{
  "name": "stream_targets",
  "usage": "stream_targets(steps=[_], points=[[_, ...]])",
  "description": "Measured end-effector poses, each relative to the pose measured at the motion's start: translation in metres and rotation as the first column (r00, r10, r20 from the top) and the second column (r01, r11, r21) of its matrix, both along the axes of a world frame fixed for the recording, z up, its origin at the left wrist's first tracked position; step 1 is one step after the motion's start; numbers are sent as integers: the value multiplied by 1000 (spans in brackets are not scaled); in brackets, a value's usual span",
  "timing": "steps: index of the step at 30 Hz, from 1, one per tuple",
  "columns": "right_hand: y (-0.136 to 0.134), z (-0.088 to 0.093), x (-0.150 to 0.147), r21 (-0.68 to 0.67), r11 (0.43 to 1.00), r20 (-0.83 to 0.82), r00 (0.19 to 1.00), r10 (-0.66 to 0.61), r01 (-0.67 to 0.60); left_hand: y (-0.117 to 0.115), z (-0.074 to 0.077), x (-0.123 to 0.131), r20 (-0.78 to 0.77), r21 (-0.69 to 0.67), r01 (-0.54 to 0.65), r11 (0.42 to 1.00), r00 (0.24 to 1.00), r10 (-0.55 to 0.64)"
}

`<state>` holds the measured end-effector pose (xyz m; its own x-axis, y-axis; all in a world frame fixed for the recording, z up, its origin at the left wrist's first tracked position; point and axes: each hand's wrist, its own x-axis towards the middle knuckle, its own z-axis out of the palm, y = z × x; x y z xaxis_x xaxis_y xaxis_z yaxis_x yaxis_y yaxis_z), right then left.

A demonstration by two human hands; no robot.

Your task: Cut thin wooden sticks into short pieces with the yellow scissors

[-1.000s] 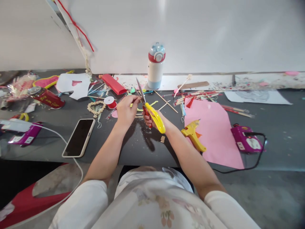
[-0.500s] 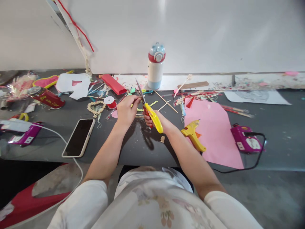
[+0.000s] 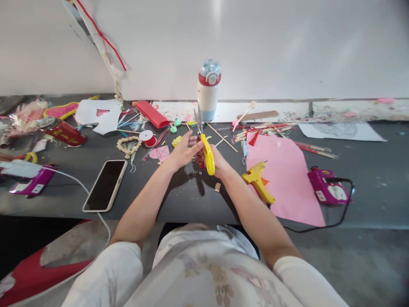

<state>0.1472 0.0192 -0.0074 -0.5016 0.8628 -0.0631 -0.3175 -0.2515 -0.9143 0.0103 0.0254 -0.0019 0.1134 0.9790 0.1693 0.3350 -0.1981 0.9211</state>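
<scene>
My right hand (image 3: pixel 218 162) is wrapped round a pair of scissors (image 3: pixel 208 157) with yellow and red handles, blades pointing away from me and slightly apart. Close beside it, my left hand (image 3: pixel 184 152) has its fingers stretched out and apart, the thumb close to the scissors' handle. No held thing shows in the left hand. Just beyond it lie a small yellow piece (image 3: pixel 177 141) and green flower-like pieces (image 3: pixel 173 128). A pink paper oval (image 3: pixel 159 153) with drawn lines and a spool of red thread (image 3: pixel 147 138) lie to the left.
A bottle (image 3: pixel 208 96) stands at the back. On the right are a yellow glue gun (image 3: pixel 259 181), pink sheet (image 3: pixel 290 187), thin sticks (image 3: pixel 268 130) and a purple power strip (image 3: pixel 327 187). On the left lie a phone (image 3: pixel 105 186), heart-shaped ring (image 3: pixel 129 146) and red can (image 3: pixel 64 132).
My left hand has drawn back from the blades, its pinch opening into spread fingers. The scissors have turned more upright in view. The pink oval and yellow piece now show more.
</scene>
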Motion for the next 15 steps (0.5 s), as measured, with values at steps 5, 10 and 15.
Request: stream_targets(steps=[5, 10, 15], points=[[3, -4, -1, 55, 996, 24, 998, -65, 64, -14, 2, 19, 57, -60, 253, 966, 967, -250], [2, -6, -2, 112, 990, 48, 994, -95, 89, -16, 4, 26, 50, -41, 219, 975, 975, -216], [0, -5, 2, 113, 992, 9, 998, -57, 56, -12, -1, 22, 91, -37, 239, 970, 968, -235]])
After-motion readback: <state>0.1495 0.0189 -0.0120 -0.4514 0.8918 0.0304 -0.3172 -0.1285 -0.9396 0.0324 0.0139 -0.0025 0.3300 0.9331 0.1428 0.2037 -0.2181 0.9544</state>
